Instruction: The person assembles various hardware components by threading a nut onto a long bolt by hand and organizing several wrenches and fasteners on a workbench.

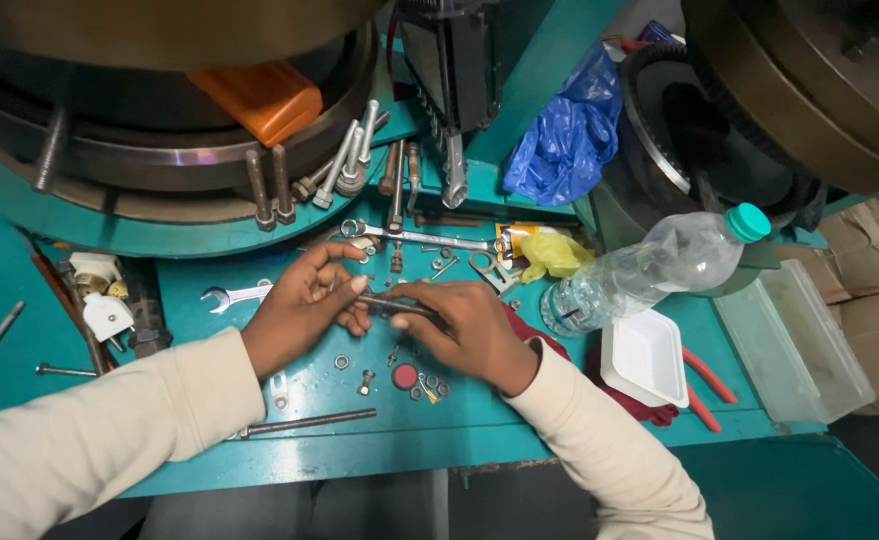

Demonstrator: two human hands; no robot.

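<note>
Two hands meet in the middle of a teal tabletop (580,420). The left hand (300,310) and the right hand (465,330) both hold one thin dark metal rod (395,305), just above the tabletop. The right hand has its fingers curled closed around one end of the rod. The left hand pinches the other end with the thumb and fingers nearly shut. The rod is mostly hidden by the hands, so it may be a long bolt, but that is hard to tell.

Small nuts and washers (430,385) lie under the hands, with a little red cap (405,376) among them. A long thin bar (305,424) lies near the front edge. A shiny wrench (235,295) sits just left of the left hand, and another wrench (420,238) lies farther back. Big bolts (345,165) lean on a round metal machine part (190,160) at the back. An orange box (260,100) rests inside it.

To the right lie a clear plastic bottle (650,270) with a green cap, a white tray (645,358), a clear box (795,340), a yellow bag (552,252) and a blue bag (570,130).
</note>
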